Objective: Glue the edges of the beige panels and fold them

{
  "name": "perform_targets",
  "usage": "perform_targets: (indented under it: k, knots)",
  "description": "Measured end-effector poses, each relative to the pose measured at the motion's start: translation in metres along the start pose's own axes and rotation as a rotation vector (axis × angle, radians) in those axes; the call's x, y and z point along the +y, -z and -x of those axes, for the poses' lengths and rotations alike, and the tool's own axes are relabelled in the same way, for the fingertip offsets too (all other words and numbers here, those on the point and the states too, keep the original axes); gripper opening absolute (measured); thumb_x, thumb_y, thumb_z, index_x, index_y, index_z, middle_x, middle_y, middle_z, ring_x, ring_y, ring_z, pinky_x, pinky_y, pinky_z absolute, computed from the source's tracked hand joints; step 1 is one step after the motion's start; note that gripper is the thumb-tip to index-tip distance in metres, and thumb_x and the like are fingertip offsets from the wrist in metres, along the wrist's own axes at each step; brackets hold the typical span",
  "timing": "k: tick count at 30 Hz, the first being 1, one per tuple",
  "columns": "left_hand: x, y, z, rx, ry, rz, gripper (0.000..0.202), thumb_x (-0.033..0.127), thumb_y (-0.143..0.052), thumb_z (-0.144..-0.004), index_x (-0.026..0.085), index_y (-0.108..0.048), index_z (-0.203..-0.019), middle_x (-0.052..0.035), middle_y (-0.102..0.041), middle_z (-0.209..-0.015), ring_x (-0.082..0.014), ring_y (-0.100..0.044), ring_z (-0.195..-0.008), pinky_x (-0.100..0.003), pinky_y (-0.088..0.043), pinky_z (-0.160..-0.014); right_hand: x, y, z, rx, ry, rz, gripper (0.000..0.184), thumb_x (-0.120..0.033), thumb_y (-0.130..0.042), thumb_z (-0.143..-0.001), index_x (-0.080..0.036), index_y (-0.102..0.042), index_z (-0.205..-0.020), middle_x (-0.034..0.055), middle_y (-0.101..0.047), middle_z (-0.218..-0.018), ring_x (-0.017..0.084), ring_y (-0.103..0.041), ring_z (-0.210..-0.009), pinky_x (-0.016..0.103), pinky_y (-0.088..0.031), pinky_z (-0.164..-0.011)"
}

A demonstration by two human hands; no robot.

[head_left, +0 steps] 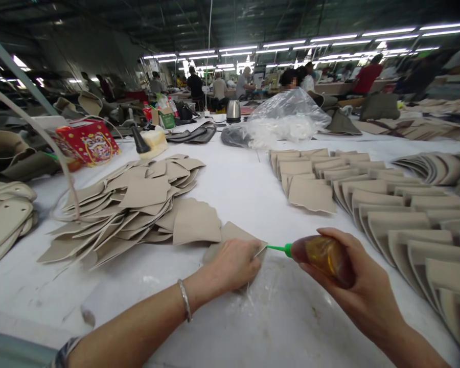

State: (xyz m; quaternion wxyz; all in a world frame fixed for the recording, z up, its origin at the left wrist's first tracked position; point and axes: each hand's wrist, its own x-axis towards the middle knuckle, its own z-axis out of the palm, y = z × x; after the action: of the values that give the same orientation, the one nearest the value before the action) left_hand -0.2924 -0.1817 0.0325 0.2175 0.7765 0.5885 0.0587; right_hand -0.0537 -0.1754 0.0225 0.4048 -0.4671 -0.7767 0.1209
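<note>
My left hand lies closed over a beige cut piece and pins it to the white table; a silver bracelet sits on that wrist. In my right hand is an amber squeeze bottle, gripped on its side. Its green nozzle points left and touches the piece's edge beside my left fingers. A clear plastic sheet lies on the table under both hands.
A loose heap of beige cut pieces lies to the left. Neat overlapping rows of the same pieces fill the right. A clear plastic bag, a kettle and a red bag stand further back. Several people work in the background.
</note>
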Motion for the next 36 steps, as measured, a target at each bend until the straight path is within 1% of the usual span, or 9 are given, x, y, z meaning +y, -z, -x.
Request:
perform_targets:
  k: [3, 7, 13, 18, 21, 25, 30, 33, 36]
  knots:
    - [-0.002, -0.001, 0.000, 0.003, 0.003, 0.023, 0.037, 0.023, -0.046, -0.088, 0.025, -0.063, -0.120, -0.0063, -0.074, -0.102, -0.0256, -0.067, -0.095, -0.033, -0.049, -0.084, 0.001, 0.002, 0.001, -0.007, -0.019, -0.008, 0.045, -0.048, -0.067, -0.087, -0.031, -0.049, -0.125, 0.0059, -0.059, -0.114, 0.027, -0.060, -0.096, 0.040, -0.048, -0.084]
    - [-0.003, -0.002, 0.001, 0.002, 0.010, 0.026, 0.035, 0.025, -0.046, -0.089, 0.024, -0.063, -0.120, -0.0062, -0.074, -0.101, -0.0250, -0.068, -0.090, -0.033, -0.050, -0.081, 0.003, 0.002, 0.000, 0.022, -0.030, -0.013, 0.046, -0.048, -0.066, -0.087, -0.031, -0.049, -0.126, 0.0064, -0.058, -0.116, 0.029, -0.059, -0.099, 0.041, -0.048, -0.086]
    - [-0.003, -0.004, 0.001, 0.019, -0.016, 0.035, 0.035, 0.025, -0.046, -0.090, 0.026, -0.063, -0.121, -0.0051, -0.073, -0.102, -0.0248, -0.068, -0.094, -0.033, -0.050, -0.083, 0.005, 0.000, 0.001, 0.011, -0.018, -0.030, 0.043, -0.048, -0.066, -0.087, -0.031, -0.049, -0.123, 0.0053, -0.060, -0.111, 0.026, -0.061, -0.093, 0.038, -0.050, -0.081]
    - [-0.001, -0.003, 0.001, -0.012, 0.015, -0.001, 0.034, 0.027, -0.046, -0.091, 0.026, -0.062, -0.121, -0.0052, -0.073, -0.097, -0.0253, -0.068, -0.091, -0.033, -0.050, -0.081, 0.008, -0.001, 0.004, 0.020, -0.004, -0.042, 0.045, -0.043, -0.067, -0.088, -0.029, -0.048, -0.126, 0.0071, -0.057, -0.116, 0.027, -0.058, -0.100, 0.037, -0.048, -0.084]
    - [0.001, -0.001, 0.001, -0.029, 0.022, -0.026, 0.033, 0.026, -0.046, -0.090, 0.026, -0.061, -0.120, -0.0059, -0.073, -0.099, -0.0257, -0.067, -0.093, -0.033, -0.050, -0.082, 0.008, -0.001, 0.006, 0.010, 0.017, -0.079, 0.041, -0.040, -0.067, -0.089, -0.029, -0.049, -0.125, 0.0065, -0.057, -0.113, 0.025, -0.058, -0.098, 0.036, -0.047, -0.084]
    - [0.003, 0.000, 0.002, -0.044, 0.027, -0.041, 0.035, 0.026, -0.045, -0.091, 0.026, -0.060, -0.122, -0.0064, -0.073, -0.101, -0.0258, -0.067, -0.094, -0.034, -0.050, -0.082, 0.008, -0.001, 0.008, -0.014, 0.008, -0.101, 0.040, -0.040, -0.067, -0.089, -0.030, -0.049, -0.123, 0.0060, -0.057, -0.113, 0.025, -0.059, -0.097, 0.036, -0.047, -0.082]
    - [0.006, 0.004, 0.003, -0.060, 0.040, -0.047, 0.037, 0.025, -0.043, -0.090, 0.026, -0.058, -0.123, -0.0066, -0.072, -0.105, -0.0261, -0.066, -0.098, -0.035, -0.050, -0.084, 0.010, -0.002, 0.010, 0.047, 0.019, -0.078, 0.041, -0.040, -0.067, -0.088, -0.030, -0.049, -0.124, 0.0059, -0.057, -0.114, 0.026, -0.059, -0.099, 0.037, -0.048, -0.084]
    - [0.006, 0.004, 0.003, -0.071, 0.039, -0.035, 0.038, 0.024, -0.043, -0.089, 0.026, -0.058, -0.124, -0.0063, -0.072, -0.106, -0.0259, -0.065, -0.101, -0.035, -0.049, -0.086, 0.010, -0.002, 0.013, 0.014, -0.043, -0.107, 0.040, -0.041, -0.067, -0.088, -0.031, -0.049, -0.123, 0.0047, -0.058, -0.114, 0.026, -0.059, -0.099, 0.036, -0.049, -0.083]
    - [0.006, 0.004, 0.003, -0.068, 0.021, -0.037, 0.040, 0.023, -0.043, -0.088, 0.027, -0.056, -0.126, -0.0059, -0.071, -0.105, -0.0256, -0.065, -0.099, -0.035, -0.049, -0.086, 0.012, -0.001, 0.014, -0.017, -0.128, -0.153, 0.040, -0.043, -0.067, -0.088, -0.031, -0.051, -0.122, 0.0027, -0.059, -0.114, 0.024, -0.061, -0.098, 0.033, -0.050, -0.082]
